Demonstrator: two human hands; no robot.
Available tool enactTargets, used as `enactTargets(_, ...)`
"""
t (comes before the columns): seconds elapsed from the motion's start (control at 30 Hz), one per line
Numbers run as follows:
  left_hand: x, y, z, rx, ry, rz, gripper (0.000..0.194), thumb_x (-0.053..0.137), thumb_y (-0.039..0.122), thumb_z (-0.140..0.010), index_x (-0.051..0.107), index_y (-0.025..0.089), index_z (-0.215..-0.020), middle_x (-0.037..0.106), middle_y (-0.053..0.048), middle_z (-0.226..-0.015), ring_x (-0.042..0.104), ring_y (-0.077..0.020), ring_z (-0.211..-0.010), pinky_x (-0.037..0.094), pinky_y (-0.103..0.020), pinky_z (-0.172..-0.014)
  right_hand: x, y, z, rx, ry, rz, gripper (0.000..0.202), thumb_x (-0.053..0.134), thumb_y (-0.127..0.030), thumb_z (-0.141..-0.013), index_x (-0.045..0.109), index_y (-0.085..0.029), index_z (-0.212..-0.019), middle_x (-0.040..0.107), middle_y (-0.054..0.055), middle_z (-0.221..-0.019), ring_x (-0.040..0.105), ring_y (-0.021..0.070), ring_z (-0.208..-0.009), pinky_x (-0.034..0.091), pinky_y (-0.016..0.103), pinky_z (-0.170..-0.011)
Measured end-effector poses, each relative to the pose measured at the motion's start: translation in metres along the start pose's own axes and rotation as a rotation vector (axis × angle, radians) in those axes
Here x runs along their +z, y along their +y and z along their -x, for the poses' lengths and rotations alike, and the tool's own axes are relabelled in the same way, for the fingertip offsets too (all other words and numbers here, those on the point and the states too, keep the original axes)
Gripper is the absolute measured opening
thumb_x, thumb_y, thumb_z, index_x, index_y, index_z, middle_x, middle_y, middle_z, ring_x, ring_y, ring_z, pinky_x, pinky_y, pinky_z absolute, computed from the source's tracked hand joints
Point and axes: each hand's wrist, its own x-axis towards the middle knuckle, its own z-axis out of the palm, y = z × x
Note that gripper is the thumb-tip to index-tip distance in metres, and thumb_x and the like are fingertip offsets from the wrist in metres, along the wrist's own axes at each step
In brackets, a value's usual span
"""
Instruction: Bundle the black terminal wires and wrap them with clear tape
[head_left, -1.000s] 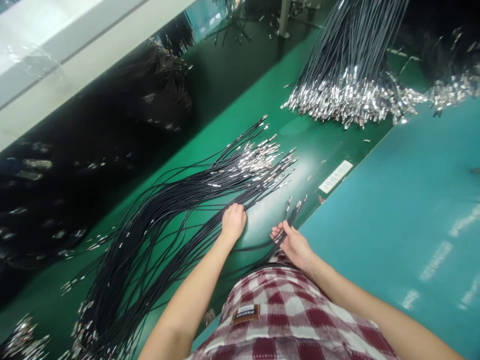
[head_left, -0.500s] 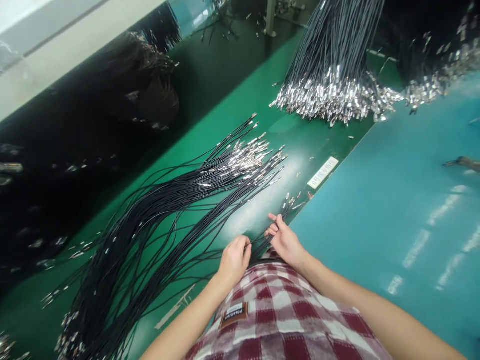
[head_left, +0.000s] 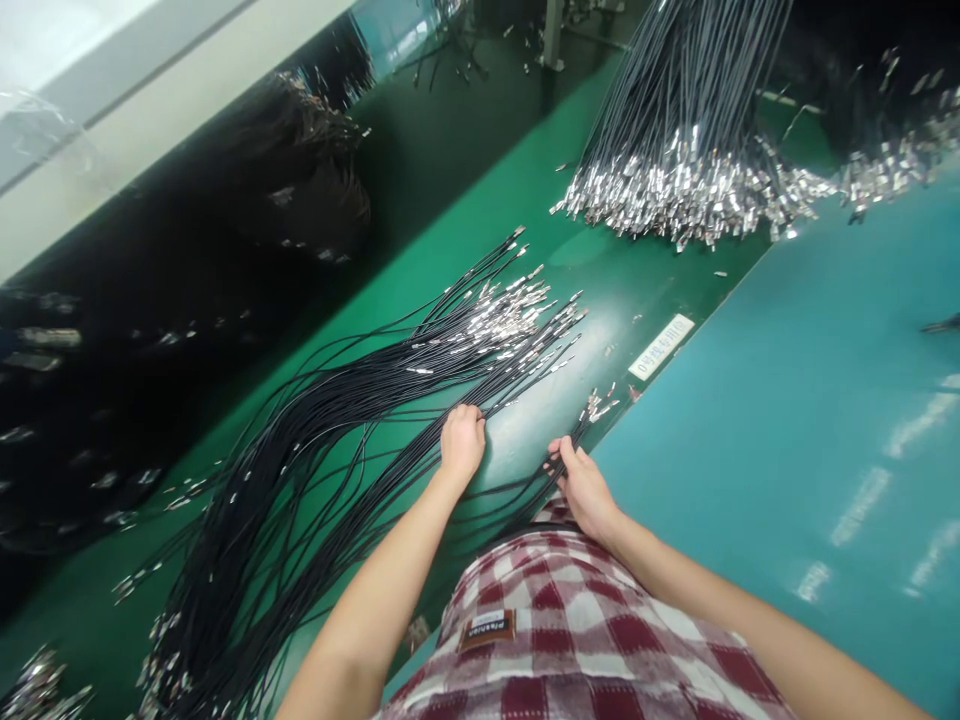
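Observation:
A large bundle of black cables (head_left: 330,400) with silvery metal tips (head_left: 510,310) lies curved across the green table. My left hand (head_left: 463,440) rests on the near strands of this bundle, a little below their tips, with its fingers bent around them; the fingertips are partly hidden. At the table's near edge my right hand (head_left: 581,485) is closed around a small bunch of black cables (head_left: 577,432), whose metal ends stick out beyond the fingers. The tails of that bunch trail left past my checked apron.
Another thick cable bundle (head_left: 686,90) with metal ends lies at the far right. Dark heaps of cables (head_left: 187,230) sit under a pale shelf edge (head_left: 172,100) on the left. A white label (head_left: 661,346) is stuck by the table edge, beside a blue floor (head_left: 765,420).
My left hand has moved away from the right hand, up and forward onto the larger bundle's strands. The fingers of my right hand have closed more around the small bunch.

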Motion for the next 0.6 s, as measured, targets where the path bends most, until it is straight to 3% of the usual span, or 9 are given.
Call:
enactTargets(0.1, -0.006, 0.003, 0.010, 0.021, 0.056, 0.137, 0.009, 0.052, 0.013, -0.088, 0.055, 0.019, -0.083, 0.059, -0.005, -0.086, 0.057, -0.0216, -0.084, 0.047, -0.034, -0.078, -0.001, -0.003, -0.001, 0.034, -0.023, -0.047, 0.037, 0.077, -0.058, -0.073, 0.066, -0.023, -0.071, 0.067, 0.000, -0.084, 0.057, 0.0161, -0.077, 0.049, 0.026, -0.068)
enactTargets(0.3, -0.023, 0.020, 0.063, 0.159, 0.045, 0.386, 0.007, 0.052, 0.018, -0.091, 0.055, 0.020, -0.085, 0.057, -0.002, -0.081, 0.055, -0.0159, -0.074, 0.045, -0.028, -0.070, 0.005, -0.013, 0.000, 0.105, -0.081, -0.172, 0.026, 0.071, -0.048, -0.085, 0.067, -0.023, -0.077, 0.074, 0.005, -0.096, 0.067, 0.0204, -0.093, 0.053, 0.033, -0.087)
enactTargets(0.47, -0.012, 0.037, 0.086, 0.188, 0.000, 0.384, 0.011, 0.050, 0.017, -0.092, 0.055, 0.019, -0.083, 0.059, -0.003, -0.080, 0.057, -0.0173, -0.076, 0.045, -0.029, -0.071, 0.008, -0.017, 0.003, 0.102, -0.107, -0.169, 0.025, 0.071, -0.046, -0.086, 0.070, -0.022, -0.090, 0.073, 0.005, -0.099, 0.067, 0.0198, -0.097, 0.052, 0.032, -0.088)
enactTargets(0.6, -0.002, 0.043, 0.089, 0.206, -0.087, 0.392, 0.012, 0.050, 0.018, -0.093, 0.056, 0.019, -0.083, 0.060, -0.003, -0.079, 0.058, -0.0172, -0.075, 0.046, -0.029, -0.071, 0.008, -0.016, 0.005, 0.098, -0.110, -0.203, 0.028, 0.077, -0.047, -0.080, 0.068, -0.021, -0.083, 0.072, 0.004, -0.088, 0.066, 0.0200, -0.089, 0.053, 0.033, -0.085)
